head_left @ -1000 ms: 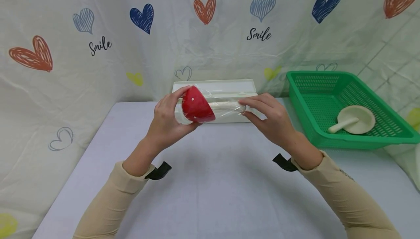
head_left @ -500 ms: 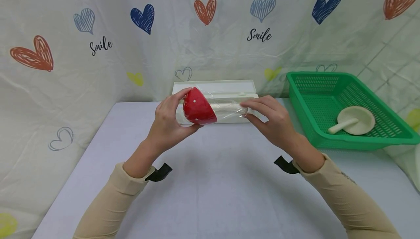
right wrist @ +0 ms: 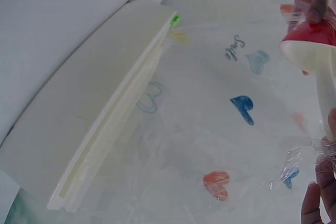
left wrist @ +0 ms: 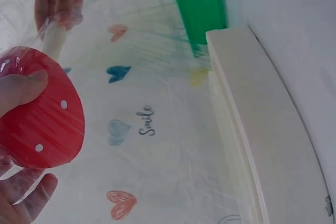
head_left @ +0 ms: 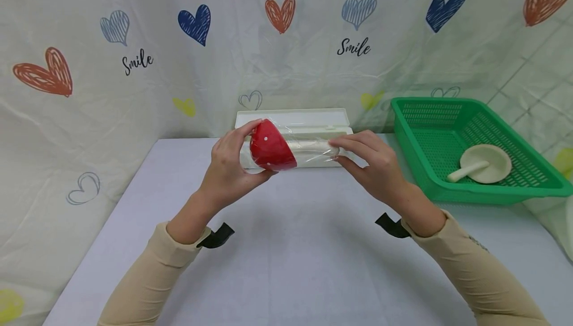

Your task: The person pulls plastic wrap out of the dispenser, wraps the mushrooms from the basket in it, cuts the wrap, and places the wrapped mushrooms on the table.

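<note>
A toy mushroom with a red, white-dotted cap (head_left: 271, 146) and a white stem (right wrist: 324, 85) is held on its side above the table. Clear plastic film (right wrist: 294, 161) lies around it, wrinkled near the stem's end. My left hand (head_left: 228, 164) grips the cap from the left, thumb and fingers on opposite sides. From the right, my right hand (head_left: 373, 162) pinches the film at the end of the stem between thumb and fingers. Directly behind the mushroom stands a long white box (left wrist: 268, 129) with its lid (head_left: 291, 117) raised.
At the right stands a green plastic basket (head_left: 483, 196). Inside it lies a cream mushroom-shaped piece (head_left: 494, 164), underside and stem facing up. A white cloth covers the table (head_left: 286, 256). Behind it hangs a pale curtain (head_left: 313, 67) printed with hearts.
Both hands and the mushroom have shifted slightly right and down in the head view since the first frame. The right hand has eased a little away from the cap along the stem.
</note>
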`<state>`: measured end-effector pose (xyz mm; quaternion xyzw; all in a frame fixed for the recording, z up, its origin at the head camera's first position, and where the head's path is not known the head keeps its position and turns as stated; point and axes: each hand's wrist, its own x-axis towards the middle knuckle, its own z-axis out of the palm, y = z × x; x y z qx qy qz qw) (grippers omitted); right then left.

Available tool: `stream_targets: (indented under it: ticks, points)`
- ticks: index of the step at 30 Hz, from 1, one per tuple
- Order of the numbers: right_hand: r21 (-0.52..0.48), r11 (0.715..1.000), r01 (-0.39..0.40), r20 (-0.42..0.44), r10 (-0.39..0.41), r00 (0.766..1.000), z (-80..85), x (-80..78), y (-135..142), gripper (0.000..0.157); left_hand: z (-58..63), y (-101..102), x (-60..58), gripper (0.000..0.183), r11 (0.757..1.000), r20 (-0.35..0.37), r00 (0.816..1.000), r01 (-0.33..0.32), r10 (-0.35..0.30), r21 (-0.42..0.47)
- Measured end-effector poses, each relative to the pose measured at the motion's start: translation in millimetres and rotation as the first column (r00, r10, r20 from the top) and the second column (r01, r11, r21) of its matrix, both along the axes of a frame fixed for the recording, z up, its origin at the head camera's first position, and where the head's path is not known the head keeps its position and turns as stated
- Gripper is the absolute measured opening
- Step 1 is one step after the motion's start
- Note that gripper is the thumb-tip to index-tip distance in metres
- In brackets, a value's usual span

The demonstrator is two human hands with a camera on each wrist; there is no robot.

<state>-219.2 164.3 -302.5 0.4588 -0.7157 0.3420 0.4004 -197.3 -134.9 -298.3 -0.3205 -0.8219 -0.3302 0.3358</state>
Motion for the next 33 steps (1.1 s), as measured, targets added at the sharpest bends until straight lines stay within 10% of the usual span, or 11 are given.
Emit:
stream_targets:
  ticks: [21,33]
  points:
    - [0.118,0.993,-0.031,0.003,0.031,1.0,-11.5,9.5,8,0.04,-15.1,-3,12.2,0.096,0.998,0.053,0.998,0.037,-0.034,-0.042]
    - [0.199,0.966,-0.163,0.304,0.097,0.948,-29.4,9.0,18,0.047,-35.7,-4,15.3,0.095,0.996,0.174,0.985,0.037,-0.022,-0.083]
